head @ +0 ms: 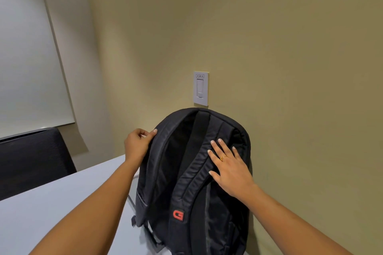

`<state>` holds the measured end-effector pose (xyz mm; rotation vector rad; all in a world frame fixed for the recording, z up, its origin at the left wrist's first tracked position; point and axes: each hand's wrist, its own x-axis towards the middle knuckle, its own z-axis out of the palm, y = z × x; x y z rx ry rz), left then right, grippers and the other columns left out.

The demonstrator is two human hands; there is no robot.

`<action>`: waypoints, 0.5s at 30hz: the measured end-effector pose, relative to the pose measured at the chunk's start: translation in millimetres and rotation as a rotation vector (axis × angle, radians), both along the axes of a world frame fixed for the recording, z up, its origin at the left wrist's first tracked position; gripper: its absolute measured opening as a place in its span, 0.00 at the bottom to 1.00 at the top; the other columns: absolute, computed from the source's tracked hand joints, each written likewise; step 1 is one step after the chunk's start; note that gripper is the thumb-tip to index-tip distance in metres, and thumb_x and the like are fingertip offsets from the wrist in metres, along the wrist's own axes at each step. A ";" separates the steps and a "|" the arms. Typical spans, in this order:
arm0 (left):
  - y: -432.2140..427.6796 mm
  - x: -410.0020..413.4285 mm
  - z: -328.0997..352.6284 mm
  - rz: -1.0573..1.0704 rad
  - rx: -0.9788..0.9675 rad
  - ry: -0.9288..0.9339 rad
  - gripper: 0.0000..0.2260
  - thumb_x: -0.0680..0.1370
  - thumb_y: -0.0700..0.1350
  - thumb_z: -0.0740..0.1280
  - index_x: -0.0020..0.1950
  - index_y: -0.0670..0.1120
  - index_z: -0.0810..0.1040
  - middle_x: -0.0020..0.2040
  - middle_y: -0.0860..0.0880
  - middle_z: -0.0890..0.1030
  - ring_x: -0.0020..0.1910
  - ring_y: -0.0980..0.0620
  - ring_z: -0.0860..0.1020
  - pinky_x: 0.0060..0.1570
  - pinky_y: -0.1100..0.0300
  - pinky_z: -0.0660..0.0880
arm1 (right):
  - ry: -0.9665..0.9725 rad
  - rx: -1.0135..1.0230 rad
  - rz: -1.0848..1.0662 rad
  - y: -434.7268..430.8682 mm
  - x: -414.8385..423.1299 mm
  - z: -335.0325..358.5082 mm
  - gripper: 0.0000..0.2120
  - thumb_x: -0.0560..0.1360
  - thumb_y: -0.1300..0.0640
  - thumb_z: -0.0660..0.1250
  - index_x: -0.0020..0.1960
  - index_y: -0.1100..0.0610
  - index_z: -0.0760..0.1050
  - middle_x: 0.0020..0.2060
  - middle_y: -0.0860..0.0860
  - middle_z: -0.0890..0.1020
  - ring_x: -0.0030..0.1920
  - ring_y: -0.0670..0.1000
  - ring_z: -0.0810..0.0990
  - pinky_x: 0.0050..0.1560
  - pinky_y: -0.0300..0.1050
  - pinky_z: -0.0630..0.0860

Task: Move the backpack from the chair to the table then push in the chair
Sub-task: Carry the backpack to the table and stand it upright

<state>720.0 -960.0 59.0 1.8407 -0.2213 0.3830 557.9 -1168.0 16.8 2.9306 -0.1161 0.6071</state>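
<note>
An olive-beige wall (269,37) is seen across most of the view. A white switch plate (200,88) is mounted on it, with a small label at its top whose lettering is too small to be read. On the adjoining wall at the left, a white board (27,58) is hung, possibly a whiteboard. A ring (223,158), gold in colour, is also shown.

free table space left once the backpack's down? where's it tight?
Bare table runs left of the backpack, between the left forearm and the black chair. Tight on the right: the backpack stands against the wall, held by the left hand and right hand.
</note>
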 end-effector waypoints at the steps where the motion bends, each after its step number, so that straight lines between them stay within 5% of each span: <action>1: 1.4 -1.5 3.6 0.018 0.021 -0.022 0.15 0.72 0.53 0.70 0.41 0.41 0.77 0.37 0.44 0.78 0.39 0.45 0.75 0.41 0.56 0.70 | -0.005 0.002 0.000 1.0 -0.1 -0.3 0.29 0.79 0.45 0.55 0.75 0.53 0.49 0.75 0.50 0.43 0.69 0.50 0.30 0.69 0.52 0.38; 5: -4.5 -14.2 -5.3 0.062 0.227 -0.122 0.10 0.76 0.50 0.66 0.48 0.43 0.76 0.36 0.45 0.77 0.40 0.43 0.77 0.40 0.56 0.71 | -0.004 -0.011 -0.026 3.7 -1.1 -2.6 0.28 0.80 0.45 0.53 0.75 0.53 0.48 0.75 0.50 0.42 0.69 0.50 0.30 0.66 0.54 0.32; 8: -15.1 -19.7 -40.0 -0.064 0.475 -0.061 0.17 0.77 0.47 0.65 0.63 0.42 0.72 0.53 0.42 0.79 0.53 0.42 0.77 0.51 0.51 0.73 | -0.012 0.004 -0.027 5.3 -0.7 -2.0 0.28 0.79 0.45 0.53 0.75 0.53 0.49 0.75 0.50 0.43 0.69 0.50 0.30 0.65 0.55 0.31; 11: -32.0 -30.4 -70.9 -0.305 0.576 0.063 0.31 0.78 0.50 0.63 0.76 0.41 0.53 0.75 0.40 0.58 0.72 0.41 0.61 0.70 0.49 0.60 | 0.003 -0.005 -0.035 5.8 -0.8 -1.1 0.28 0.79 0.44 0.53 0.75 0.53 0.49 0.75 0.50 0.42 0.69 0.50 0.29 0.65 0.57 0.31; 15: -48.3 -39.7 -88.1 -0.373 0.623 0.179 0.39 0.78 0.57 0.60 0.76 0.43 0.38 0.77 0.43 0.37 0.76 0.44 0.45 0.74 0.44 0.51 | 0.014 -0.022 -0.045 8.8 -2.9 -2.8 0.29 0.79 0.43 0.52 0.75 0.52 0.49 0.75 0.51 0.40 0.70 0.51 0.29 0.65 0.58 0.30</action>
